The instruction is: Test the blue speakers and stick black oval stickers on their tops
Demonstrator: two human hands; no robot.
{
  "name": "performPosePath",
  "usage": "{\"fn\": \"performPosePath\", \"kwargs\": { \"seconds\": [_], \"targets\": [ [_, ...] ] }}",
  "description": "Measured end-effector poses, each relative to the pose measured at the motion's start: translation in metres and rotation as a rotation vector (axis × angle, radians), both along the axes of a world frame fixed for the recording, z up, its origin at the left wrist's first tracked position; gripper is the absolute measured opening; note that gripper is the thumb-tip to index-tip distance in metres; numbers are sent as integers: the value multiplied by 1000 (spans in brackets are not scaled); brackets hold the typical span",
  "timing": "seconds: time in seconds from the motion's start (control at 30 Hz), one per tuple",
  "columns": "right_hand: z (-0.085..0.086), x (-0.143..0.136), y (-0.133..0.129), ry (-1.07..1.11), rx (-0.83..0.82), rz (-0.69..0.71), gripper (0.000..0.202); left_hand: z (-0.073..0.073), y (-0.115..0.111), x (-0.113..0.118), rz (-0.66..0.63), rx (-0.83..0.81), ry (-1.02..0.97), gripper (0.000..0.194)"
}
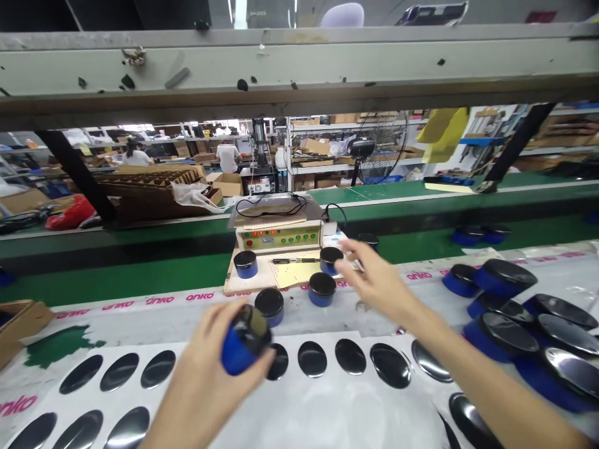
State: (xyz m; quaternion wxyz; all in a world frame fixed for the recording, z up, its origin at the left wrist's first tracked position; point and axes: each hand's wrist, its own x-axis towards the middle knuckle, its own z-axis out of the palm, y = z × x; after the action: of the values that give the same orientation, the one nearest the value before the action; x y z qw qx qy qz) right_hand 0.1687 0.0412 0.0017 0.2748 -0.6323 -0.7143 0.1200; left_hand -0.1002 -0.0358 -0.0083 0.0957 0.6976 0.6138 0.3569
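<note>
1. Across the top, from left to right: a long, paint-chipped, grey-white beam [299, 62].
2. On the far side: a long, flat green belt [178, 268], running left to right.
3. On the near side: a counter [56, 350], green through a tear at left, covered with white plastic sheeting [154, 315] printed with pink "anko" lettering.
4. Over the near part of the sheeting: a smooth white backing sheet [327, 418].
5. At right: a cluster of round, blue-sided tubs with glossy black tops [503, 337], some resting on others.
6. At far centre: a cream electronic box [283, 238] with red lights and green buttons, behind a pale board [236, 284].
7. Of the hands, at near left: left hand [206, 362], gripping a round blue tub with a black top [246, 340], tilted and raised above the counter.
8. At centre right: right hand [374, 280], open, fingers apart at the right side of an upright blue-and-black tub [330, 262]; cannot tell whether touching it.
9. Also upright around the board: three similar tubs [322, 290].
10. In rows on the backing sheet: glossy black discs [312, 360].
11. On yellow paper [294, 274]: a slim black pen [296, 260].
</note>
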Motion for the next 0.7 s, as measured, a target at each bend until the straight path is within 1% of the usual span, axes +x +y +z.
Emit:
{"fn": "performPosePath", "kwargs": {
  "seconds": [0.07, 0.1, 0.13, 0.2, 0.23, 0.33, 0.4, 0.47, 0.53, 0.57, 0.6, 0.63, 0.67, 0.7],
  "targets": [
    [-2, 27, 46, -75, -29, -221, 55, -7, 5, -30, 240, -103, -23, 55],
    [-5, 39, 67, -103, -63, -313, 54, -12, 8, -44, 336, -165, -37, 58],
    [-9, 49, 86, -124, -95, -380, 49, -17, 10, -56, 408, -217, -49, 60],
    [-19, 59, 119, -148, -160, -466, 41, -32, 13, -77, 489, -274, -61, 61],
    [-24, 61, 132, -154, -188, -495, 39, -39, 14, -84, 497, -284, -61, 61],
    [-35, 61, 160, -155, -255, -565, 38, -59, 15, -99, 467, -304, -65, 60],
    [-39, 61, 172, -139, -286, -601, 37, -67, 15, -103, 425, -276, -55, 60],
    [-42, 61, 179, -114, -303, -622, 36, -68, 15, -102, 408, -192, 30, 62],
    [-43, 62, 182, -82, -295, -623, 36, -62, 16, -92, 394, -83, 143, 63],
    [-43, 63, 181, -63, -281, -618, 35, -58, 16, -83, 360, -34, 173, 60],
    [-41, 65, 179, -41, -262, -611, 35, -54, 17, -73, 300, 1, 173, 54],
    [-40, 69, 176, -16, -238, -604, 35, -50, 19, -62, 211, 18, 143, 47],
    [-37, 74, 171, 12, -211, -594, 35, -48, 22, -50, 97, 13, 94, 42],
    [-35, 82, 164, 46, -180, -579, 35, -47, 26, -38, -16, -17, 30, 42]
  ]
}}
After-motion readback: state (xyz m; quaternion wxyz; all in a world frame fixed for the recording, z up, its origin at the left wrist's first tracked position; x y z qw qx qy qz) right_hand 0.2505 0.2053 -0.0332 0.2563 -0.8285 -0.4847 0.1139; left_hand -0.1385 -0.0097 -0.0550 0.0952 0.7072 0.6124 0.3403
